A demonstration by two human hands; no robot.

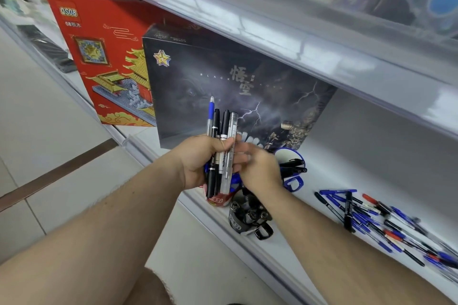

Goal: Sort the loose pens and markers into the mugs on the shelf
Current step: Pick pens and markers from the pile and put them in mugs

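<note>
left hand (198, 161) gripping upright pens (220, 136), black, blue, clear

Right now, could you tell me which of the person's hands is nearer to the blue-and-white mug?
The right hand: it hangs just beside the blue-and-white mug, nearly touching its rim. The left hand, gripping a bundle of pens, sits farther off.

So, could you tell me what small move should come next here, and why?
Probably the right hand should pinch one black marker out of the bundle of pens gripped in the left hand and drop it into the black mug just below. The right fingertips already touch the bundle, and that mug already holds markers.
</note>
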